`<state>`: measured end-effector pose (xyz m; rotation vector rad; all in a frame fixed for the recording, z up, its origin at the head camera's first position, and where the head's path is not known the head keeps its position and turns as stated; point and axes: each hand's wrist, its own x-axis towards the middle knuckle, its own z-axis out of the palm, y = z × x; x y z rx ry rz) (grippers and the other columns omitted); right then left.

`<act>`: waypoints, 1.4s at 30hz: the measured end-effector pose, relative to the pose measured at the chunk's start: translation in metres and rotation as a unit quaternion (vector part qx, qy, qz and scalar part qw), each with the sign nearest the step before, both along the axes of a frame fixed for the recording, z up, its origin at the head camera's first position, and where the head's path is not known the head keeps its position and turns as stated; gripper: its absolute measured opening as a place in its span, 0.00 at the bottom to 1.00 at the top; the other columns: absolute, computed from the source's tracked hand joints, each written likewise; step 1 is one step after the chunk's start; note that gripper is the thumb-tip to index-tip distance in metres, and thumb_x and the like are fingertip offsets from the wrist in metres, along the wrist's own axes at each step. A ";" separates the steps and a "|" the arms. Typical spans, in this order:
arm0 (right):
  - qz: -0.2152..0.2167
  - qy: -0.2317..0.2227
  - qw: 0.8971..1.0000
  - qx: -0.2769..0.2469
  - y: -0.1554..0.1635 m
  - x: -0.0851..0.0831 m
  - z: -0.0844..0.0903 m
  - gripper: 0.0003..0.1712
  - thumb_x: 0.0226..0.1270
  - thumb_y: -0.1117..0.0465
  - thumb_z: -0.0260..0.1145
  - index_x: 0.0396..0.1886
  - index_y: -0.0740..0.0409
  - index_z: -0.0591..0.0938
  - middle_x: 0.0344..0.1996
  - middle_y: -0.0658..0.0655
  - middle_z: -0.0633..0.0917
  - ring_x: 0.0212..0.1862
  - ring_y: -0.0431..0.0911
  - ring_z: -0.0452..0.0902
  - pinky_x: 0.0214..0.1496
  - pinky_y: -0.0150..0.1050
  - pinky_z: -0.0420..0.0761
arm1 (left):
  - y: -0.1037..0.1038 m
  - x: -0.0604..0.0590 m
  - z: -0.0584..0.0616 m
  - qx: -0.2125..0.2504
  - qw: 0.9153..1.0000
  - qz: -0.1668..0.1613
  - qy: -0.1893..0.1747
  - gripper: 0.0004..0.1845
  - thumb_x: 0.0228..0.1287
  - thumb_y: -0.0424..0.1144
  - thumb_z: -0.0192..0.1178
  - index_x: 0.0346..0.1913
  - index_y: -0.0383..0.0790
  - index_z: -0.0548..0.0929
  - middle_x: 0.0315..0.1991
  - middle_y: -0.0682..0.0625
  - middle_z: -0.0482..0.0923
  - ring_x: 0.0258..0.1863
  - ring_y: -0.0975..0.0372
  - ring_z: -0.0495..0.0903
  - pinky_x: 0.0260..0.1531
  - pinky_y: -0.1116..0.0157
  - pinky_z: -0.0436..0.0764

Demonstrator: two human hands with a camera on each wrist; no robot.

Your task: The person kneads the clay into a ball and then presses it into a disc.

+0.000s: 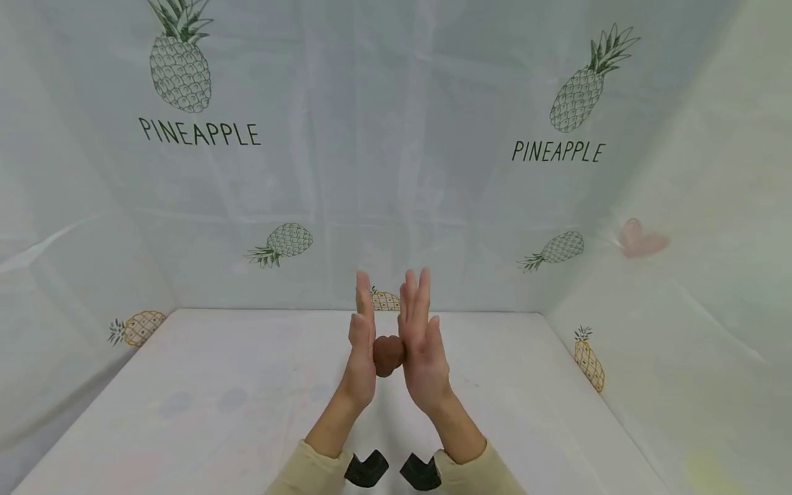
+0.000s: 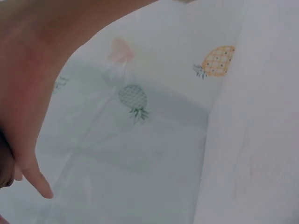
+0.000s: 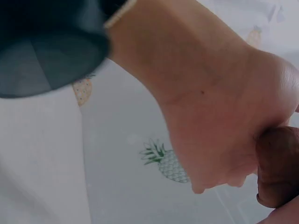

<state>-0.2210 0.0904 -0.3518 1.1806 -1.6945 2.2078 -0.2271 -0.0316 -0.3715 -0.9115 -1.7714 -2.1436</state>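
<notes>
A brown lump of modelling clay (image 1: 388, 355), rounded with a few bulges, is held between two facing palms above the table. My left hand (image 1: 361, 361) touches it from the left, fingers straight and pointing up and away. From the right, the palm of my right hand (image 1: 427, 361) presses on it, its fingers likewise extended. In the right wrist view the clay (image 3: 279, 163) looks smooth, with a fold near its lower end. Only a dark sliver of the clay (image 2: 5, 165) shows at the left edge of the left wrist view.
Beneath the hands lies a white table (image 1: 247, 405). A pale sheet (image 1: 396, 172) printed with pineapples hangs behind it and along both sides. Black wrist mounts (image 1: 366, 469) stick out by the cream sleeves (image 1: 309, 471).
</notes>
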 end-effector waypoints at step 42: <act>-0.050 0.006 0.999 0.001 0.009 0.010 0.013 0.36 0.85 0.38 0.21 0.85 0.30 0.25 0.86 0.44 0.31 0.86 0.48 0.22 0.81 0.64 0.21 | 0.014 0.021 0.007 0.004 0.998 -0.047 0.047 0.32 0.84 0.59 0.13 0.86 0.65 0.30 0.83 0.58 0.59 0.52 0.69 0.77 0.61 0.61 0.69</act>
